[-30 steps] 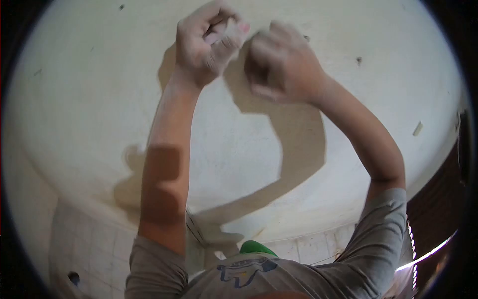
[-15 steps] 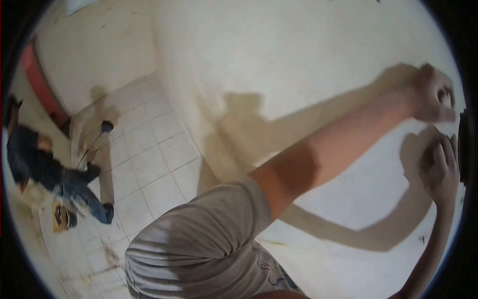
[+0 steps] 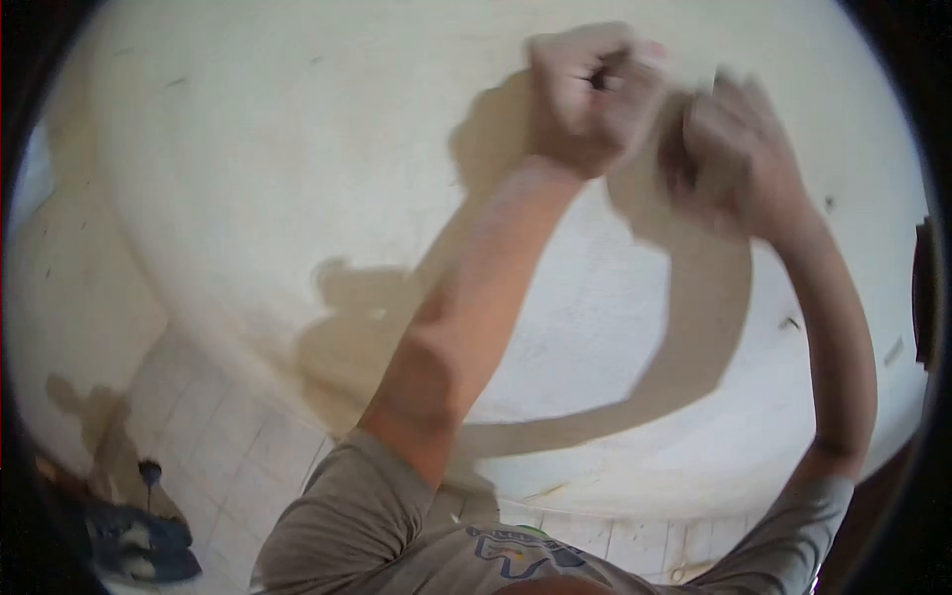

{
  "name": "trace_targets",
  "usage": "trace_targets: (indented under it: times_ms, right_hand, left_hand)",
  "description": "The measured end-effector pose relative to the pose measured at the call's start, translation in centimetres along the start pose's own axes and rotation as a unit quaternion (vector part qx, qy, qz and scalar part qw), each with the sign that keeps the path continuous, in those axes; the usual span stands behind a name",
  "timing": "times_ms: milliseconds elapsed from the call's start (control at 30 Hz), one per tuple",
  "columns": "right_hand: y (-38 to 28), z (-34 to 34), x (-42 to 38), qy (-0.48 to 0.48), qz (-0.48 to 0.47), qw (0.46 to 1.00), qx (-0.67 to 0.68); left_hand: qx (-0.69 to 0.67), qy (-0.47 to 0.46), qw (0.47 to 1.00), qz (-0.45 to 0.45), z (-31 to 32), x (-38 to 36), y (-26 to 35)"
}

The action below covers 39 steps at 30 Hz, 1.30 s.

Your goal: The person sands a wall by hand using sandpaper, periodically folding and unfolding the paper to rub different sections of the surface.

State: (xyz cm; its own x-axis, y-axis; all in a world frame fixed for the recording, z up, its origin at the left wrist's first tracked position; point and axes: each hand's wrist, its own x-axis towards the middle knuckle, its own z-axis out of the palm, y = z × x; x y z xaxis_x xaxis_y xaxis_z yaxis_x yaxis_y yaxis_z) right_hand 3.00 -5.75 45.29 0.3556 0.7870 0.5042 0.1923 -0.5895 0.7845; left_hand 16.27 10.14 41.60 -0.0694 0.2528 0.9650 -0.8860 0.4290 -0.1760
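Here, in front of the pale wall [image 3: 288, 149], left hand [image 3: 593, 104] and right hand [image 3: 736, 159] near each other, fingers curled (blurred; can't tell whether gripping anything); wall contact unclear.

Wall [image 3: 248, 169]: cream to off-white, whitest in the central lower area, flecked with small dark marks [image 3: 830, 202] and bearing a yellowish-brown streak [image 3: 544, 491] near its base. Shadow [image 3: 709, 317]: flat grey-brown. Floor tiles [image 3: 223, 466]: whitish, with a grid of thin darker lines. T-shirt [image 3: 332, 521]: plain grey, with a dark-blue chest print [image 3: 516, 557] containing a touch of yellow. Object at the right edge [image 3: 923, 297]: dark brown. Co-worker's clothing [image 3: 149, 545], lower left: dark bluish, blurred.
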Motion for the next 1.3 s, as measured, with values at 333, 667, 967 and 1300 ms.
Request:
trace_targets:
  times_ms: [333, 667, 967, 1300]
  right_hand:
    - [-7.6, -1.4, 9.1, 0.019, -0.073, 0.991, 0.110]
    - [1.8, -0.8, 0.4, 0.074, 0.107, 0.984, 0.124]
    - [2.6, -2.1, -0.2, 0.029, 0.089, 0.991, 0.093]
    - [-3.5, 0.4, -0.9, 0.039, 0.013, 0.999, 0.002]
  left_hand:
    - [-0.019, -0.044, 0.999, 0.004, -8.2, 6.2, 7.0]
    - [0.030, -0.043, 0.998, 0.035, 0.7, 0.1, 1.2]
    - [0.024, -0.040, 0.999, 0.021, 0.5, 0.0, 1.7]
    - [0.039, -0.036, 0.998, -0.038, 0.3, -0.6, 2.4]
